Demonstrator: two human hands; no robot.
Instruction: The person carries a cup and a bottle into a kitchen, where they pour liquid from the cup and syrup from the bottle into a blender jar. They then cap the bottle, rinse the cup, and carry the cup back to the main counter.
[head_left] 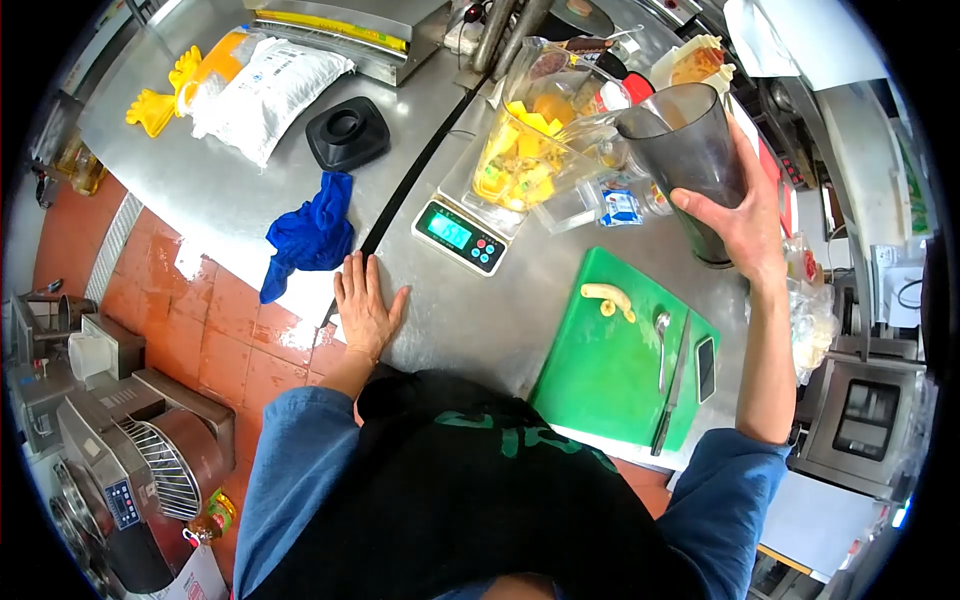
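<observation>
My right hand (745,215) is wrapped round a tall dark see-through cup (690,150), which tilts toward a clear jug (520,160) of yellow fruit chunks. That jug stands on a digital scale (458,235) with a lit display. Flat on the steel table near its front edge lies my left hand (367,305), fingers spread and holding nothing. A blue cloth (310,235) is just beyond it. On the green cutting board (590,360) are peeled banana pieces (608,300), a spoon (662,350), a knife (672,385) and a phone-like black device (706,368).
A black lid (347,133), a white bag (275,95) and yellow gloves (155,105) lie on the left of the steel table (220,200). Packets and containers crowd behind the jug. A small blue-white packet (621,207) sits right of the scale.
</observation>
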